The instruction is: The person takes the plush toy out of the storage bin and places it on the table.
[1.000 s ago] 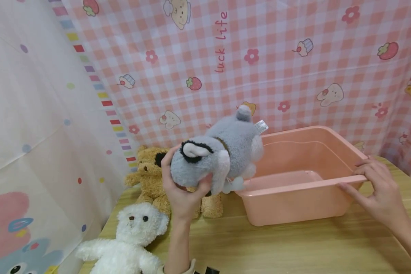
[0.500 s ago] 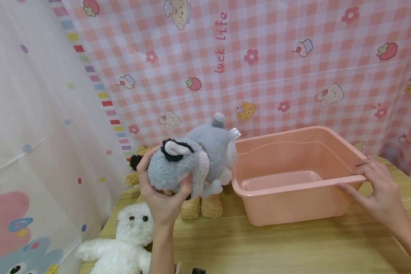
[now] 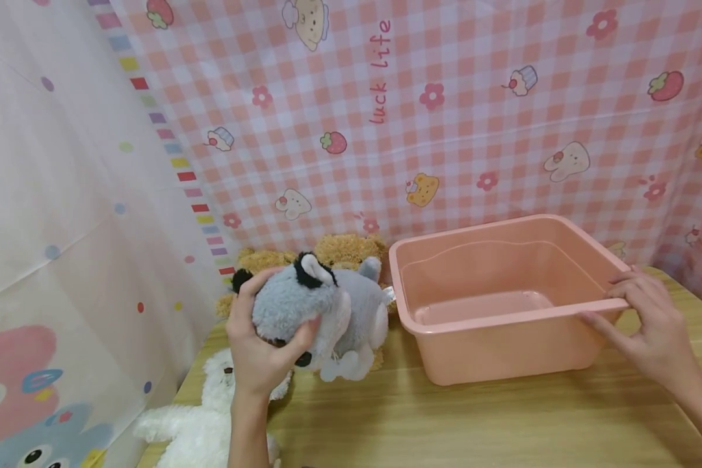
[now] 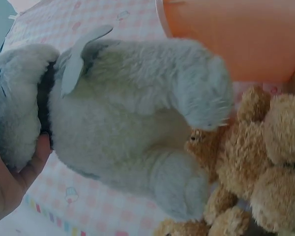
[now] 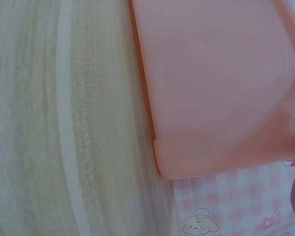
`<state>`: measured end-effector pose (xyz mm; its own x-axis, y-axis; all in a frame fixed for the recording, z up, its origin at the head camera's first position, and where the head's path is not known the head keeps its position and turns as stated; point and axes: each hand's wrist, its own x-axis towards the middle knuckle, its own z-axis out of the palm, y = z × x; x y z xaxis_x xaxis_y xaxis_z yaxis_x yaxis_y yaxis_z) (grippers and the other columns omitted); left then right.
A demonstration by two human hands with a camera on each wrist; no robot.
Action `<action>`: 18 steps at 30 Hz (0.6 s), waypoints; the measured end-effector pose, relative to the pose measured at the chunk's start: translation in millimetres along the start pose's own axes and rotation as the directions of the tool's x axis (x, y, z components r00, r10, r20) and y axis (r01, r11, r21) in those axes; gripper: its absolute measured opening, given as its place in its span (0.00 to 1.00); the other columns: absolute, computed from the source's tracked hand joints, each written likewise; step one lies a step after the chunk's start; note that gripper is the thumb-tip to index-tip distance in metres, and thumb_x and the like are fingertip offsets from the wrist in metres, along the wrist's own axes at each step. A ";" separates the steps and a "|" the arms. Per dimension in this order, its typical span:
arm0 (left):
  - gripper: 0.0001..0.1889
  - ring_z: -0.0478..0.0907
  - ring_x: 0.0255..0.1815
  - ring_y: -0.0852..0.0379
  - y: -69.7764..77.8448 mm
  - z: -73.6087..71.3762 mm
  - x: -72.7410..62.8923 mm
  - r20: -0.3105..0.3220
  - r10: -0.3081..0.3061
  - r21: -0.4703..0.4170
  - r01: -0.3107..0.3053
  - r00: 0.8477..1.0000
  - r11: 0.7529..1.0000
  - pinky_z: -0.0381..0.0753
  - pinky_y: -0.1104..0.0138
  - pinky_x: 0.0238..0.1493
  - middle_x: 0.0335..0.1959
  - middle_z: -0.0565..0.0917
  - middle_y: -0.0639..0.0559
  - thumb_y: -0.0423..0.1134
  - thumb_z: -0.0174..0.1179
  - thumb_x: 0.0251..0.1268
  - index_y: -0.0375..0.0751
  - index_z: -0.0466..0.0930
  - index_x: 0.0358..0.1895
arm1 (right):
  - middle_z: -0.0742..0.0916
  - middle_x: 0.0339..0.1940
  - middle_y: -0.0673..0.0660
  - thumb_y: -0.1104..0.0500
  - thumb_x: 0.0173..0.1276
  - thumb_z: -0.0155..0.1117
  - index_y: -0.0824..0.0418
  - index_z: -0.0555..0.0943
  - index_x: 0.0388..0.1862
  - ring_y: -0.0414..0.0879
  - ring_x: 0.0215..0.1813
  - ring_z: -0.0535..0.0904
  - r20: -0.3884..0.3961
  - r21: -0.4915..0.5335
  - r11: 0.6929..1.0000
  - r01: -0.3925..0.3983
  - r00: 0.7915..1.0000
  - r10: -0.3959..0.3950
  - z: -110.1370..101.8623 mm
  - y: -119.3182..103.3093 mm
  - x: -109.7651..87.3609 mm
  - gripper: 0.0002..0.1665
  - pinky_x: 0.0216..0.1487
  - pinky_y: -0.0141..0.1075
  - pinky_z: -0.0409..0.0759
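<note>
My left hand grips a grey-and-white plush toy by its head, thumb on one side and fingers on the other. The toy has black-edged ears, a short tail and a dark band at its neck; it is tipped sideways in front of two tan teddy bears. Seen from the left wrist, its pale belly and legs point away from my hand, towards the bears. My right hand holds the rim of a pink plastic tub at its front right corner, thumb outside.
A white teddy bear lies at the front left of the wooden table, partly behind my left forearm. A pink checked cloth hangs behind everything, and a white dotted cloth hangs on the left.
My left hand has carried the grey plush toy leftward, away from the tub, then lower in front of the tan bears. My right hand stays on the tub's rim.
</note>
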<state>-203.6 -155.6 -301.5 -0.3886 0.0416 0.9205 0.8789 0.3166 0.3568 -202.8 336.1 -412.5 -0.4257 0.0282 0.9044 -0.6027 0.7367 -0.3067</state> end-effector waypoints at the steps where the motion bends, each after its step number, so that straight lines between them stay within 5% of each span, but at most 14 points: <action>1: 0.33 0.78 0.46 0.53 0.1 -2.1 -0.5 0.012 -0.010 0.023 0.009 1.000 1.000 0.77 0.65 0.44 0.52 0.83 0.42 0.41 0.72 0.49 0.33 0.77 0.61 | 0.77 0.46 0.39 0.20 0.56 0.59 0.65 0.76 0.25 0.26 0.67 0.64 -0.001 0.000 1.000 0.001 1.000 -0.001 0.2 0.2 0.0 0.46 0.77 0.33 0.55; 10: 0.30 0.78 0.39 0.53 -0.2 -14.4 -9.7 0.125 -0.105 0.214 0.076 0.987 0.974 0.81 0.65 0.35 0.45 0.84 0.48 0.39 0.75 0.42 0.39 0.81 0.56 | 0.79 0.45 0.44 0.21 0.56 0.60 0.66 0.76 0.26 0.27 0.68 0.63 0.008 0.009 1.000 0.003 1.000 -0.003 -0.1 1.8 -1.5 0.45 0.77 0.34 0.54; 18: 0.27 0.79 0.41 0.56 -0.9 -18.6 -18.0 0.217 -0.280 0.327 0.200 0.935 0.924 0.80 0.56 0.40 0.40 0.83 0.54 0.44 0.79 0.44 0.42 0.77 0.48 | 0.77 0.48 0.40 0.21 0.56 0.60 0.66 0.76 0.26 0.27 0.68 0.64 0.010 0.017 1.000 0.003 1.000 -0.003 -0.7 1.4 -1.1 0.46 0.78 0.35 0.54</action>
<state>-192.2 -174.3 -315.4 -0.6692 0.1559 0.7265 0.6434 0.6107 0.4616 -202.8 337.6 -413.8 -0.4304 0.0193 0.9024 -0.6155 0.7250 -0.3091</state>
